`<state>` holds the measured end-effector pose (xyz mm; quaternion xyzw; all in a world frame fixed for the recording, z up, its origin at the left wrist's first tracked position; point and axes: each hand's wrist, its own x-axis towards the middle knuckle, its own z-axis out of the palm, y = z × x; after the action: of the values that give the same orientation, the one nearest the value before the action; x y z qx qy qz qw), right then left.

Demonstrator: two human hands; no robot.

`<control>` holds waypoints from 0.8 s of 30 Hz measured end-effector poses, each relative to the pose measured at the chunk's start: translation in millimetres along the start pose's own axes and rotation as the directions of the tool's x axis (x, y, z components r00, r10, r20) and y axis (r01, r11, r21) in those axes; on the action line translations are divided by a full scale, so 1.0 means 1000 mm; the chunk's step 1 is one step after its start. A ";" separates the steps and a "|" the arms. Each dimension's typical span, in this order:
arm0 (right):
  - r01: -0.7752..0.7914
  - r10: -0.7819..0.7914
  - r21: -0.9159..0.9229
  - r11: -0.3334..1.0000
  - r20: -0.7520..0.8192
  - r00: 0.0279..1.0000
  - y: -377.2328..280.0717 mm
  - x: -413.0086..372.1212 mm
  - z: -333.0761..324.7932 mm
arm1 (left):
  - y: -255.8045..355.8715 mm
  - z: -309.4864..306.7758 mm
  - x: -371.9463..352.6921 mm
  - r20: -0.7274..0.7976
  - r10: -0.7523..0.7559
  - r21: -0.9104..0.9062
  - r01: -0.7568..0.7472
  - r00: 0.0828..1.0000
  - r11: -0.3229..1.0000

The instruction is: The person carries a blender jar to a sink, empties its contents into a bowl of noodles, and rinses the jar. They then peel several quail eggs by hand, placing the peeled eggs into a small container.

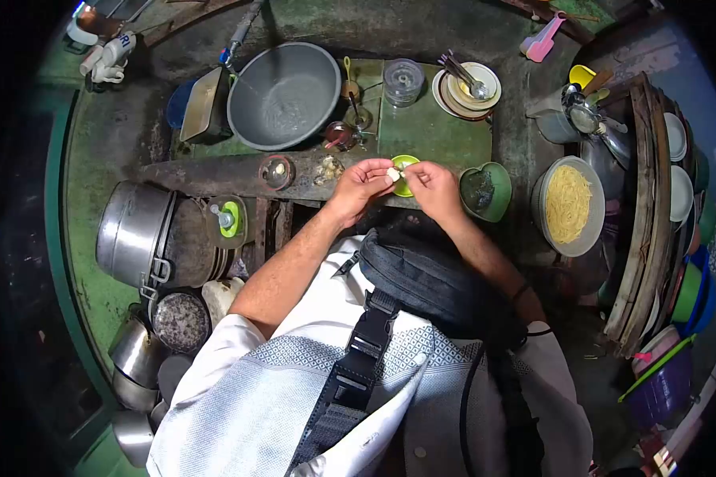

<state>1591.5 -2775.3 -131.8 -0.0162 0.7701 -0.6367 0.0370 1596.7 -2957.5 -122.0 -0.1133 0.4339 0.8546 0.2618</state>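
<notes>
Between the thumb and fingers of my left hand (pixel 359 191) is a small white piece that looks like a garlic clove (pixel 393 174). My right hand (pixel 436 192) is pinched close beside it; a tiny pale bit shows at its fingertips, too small to name. Both hands are over a small lime-green bowl (pixel 406 163), which they partly cover. Left of them on the ledge are a small round dish (pixel 277 172) with a few pale pieces and a heap of pale scraps that look like peelings (pixel 327 169). A green container (pixel 497 191) with dark contents stands right of my right hand.
A large grey basin (pixel 247 111) with water sits under a tap at the back. Stacked plates (pixel 445 99) with spoons lie back right. A basket of yellow noodles (pixel 550 226) stands to the right, beside a wooden rack (pixel 643 238). Metal pots (pixel 135 230) crowd the left.
</notes>
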 end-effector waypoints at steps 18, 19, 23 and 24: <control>0.044 -0.035 -0.099 0.994 0.084 0.996 -0.009 -0.001 -0.001 | 0.002 0.001 -0.003 0.128 -0.028 -0.017 0.030 0.991 0.999; 0.044 -0.036 -0.099 0.994 0.084 0.996 -0.007 -0.001 -0.001 | 0.002 0.001 -0.004 0.129 -0.028 -0.016 0.030 0.991 0.999; -0.079 0.046 0.173 0.982 0.187 0.981 -0.009 -0.003 -0.002 | 0.002 -0.002 -0.004 0.179 -0.069 -0.119 0.092 0.981 0.989; -0.053 0.032 0.099 0.994 0.200 0.979 -0.009 -0.003 -0.003 | 0.002 -0.002 -0.003 0.174 -0.077 -0.129 0.101 0.982 0.987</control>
<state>1594.2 -2773.7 -122.2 -0.0613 0.7284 -0.6702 0.1280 1598.1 -2961.6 -120.2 -0.0779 0.3450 0.8763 0.3271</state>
